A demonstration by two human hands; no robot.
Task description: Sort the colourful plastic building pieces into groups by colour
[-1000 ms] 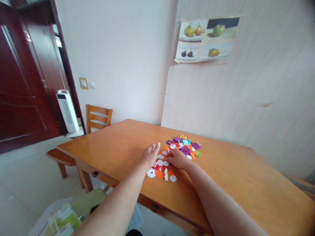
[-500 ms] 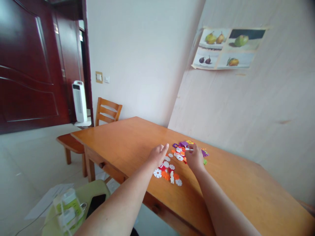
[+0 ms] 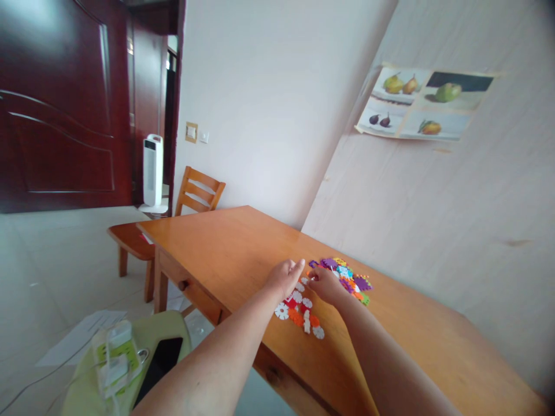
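Above the near group of flat notched plastic discs, my left hand is closed, its fingers curled and the thumb stretched along the top. What it grips, if anything, is hidden. My right hand faces it a short way to the right, fingertips pinched on a small white plastic piece. Beneath and between the hands lie white discs, an orange disc and some red pieces. Just beyond my right hand is a mixed pile of coloured plastic pieces, purple, yellow, blue and green among them.
The wooden table reaches to the wall. A wooden chair stands at its far left end. At the lower left, a green stool bears a power strip and a black phone. A white tower heater stands by the doorway.
My right hand has moved left and nearer, from the mixed pile toward my left hand, uncovering more of the pile. My left hand keeps about the same place. The camera view has shifted.
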